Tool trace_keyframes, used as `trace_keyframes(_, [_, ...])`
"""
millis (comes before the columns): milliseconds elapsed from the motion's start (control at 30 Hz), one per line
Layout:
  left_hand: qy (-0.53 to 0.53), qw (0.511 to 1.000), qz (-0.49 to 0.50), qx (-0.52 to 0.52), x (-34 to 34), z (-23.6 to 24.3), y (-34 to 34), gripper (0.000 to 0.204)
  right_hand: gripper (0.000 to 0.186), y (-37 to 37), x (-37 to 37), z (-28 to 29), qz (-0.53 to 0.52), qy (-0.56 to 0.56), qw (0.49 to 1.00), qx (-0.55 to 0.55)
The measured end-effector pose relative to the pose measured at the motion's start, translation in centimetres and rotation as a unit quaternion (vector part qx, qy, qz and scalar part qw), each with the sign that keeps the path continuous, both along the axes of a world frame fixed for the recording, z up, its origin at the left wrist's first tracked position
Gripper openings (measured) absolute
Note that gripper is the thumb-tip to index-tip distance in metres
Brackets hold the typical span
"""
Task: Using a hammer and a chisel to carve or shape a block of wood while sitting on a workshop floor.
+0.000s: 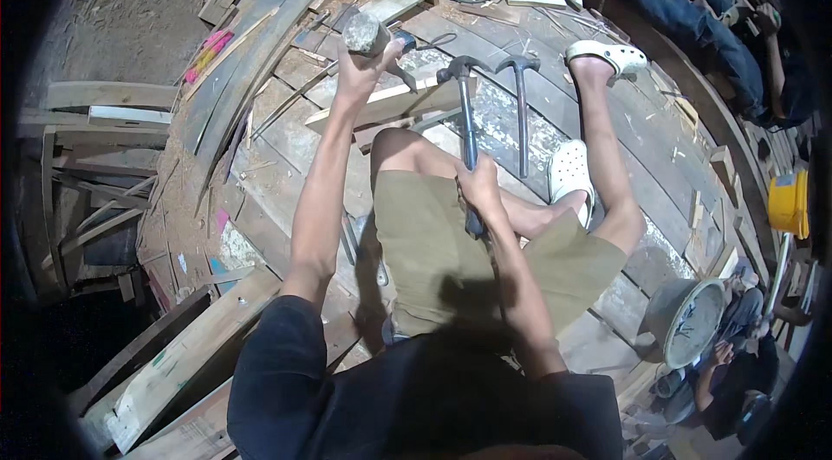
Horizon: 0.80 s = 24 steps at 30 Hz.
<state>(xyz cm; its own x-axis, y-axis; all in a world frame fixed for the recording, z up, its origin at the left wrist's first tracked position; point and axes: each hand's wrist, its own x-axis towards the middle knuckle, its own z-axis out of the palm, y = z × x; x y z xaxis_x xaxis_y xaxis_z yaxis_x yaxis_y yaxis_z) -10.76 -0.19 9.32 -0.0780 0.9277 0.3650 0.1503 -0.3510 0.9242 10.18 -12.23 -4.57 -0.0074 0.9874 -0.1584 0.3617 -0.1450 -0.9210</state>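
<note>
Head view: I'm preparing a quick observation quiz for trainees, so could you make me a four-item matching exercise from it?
1. Right hand
2. Bucket
3. Clogs
4. Shorts

A. Olive
B. White
C. Around a hammer handle
D. Yellow

Pairs: 1-C; 2-D; 3-B; 4-A

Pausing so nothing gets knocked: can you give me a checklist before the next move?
1. Right hand closed on the hammer: ok, around its handle.
2. Left hand gripping the grey round block: ok.
3. Second hammer put away: not ok, it lies beside the held one.
4. Planks free of scraps: not ok, wood bits are scattered about.
5. Held hammer's head clear of the planks: cannot tell.
</note>
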Motion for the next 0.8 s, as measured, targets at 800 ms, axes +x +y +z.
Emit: trace_keyframes(800, [-0.021, 0.999, 0.027, -0.022, 1.4, -1.0, 0.9, 0.019, 0.022, -0.2, -0.2, 0.9, -0.005, 0.011, 1.0, -0.016])
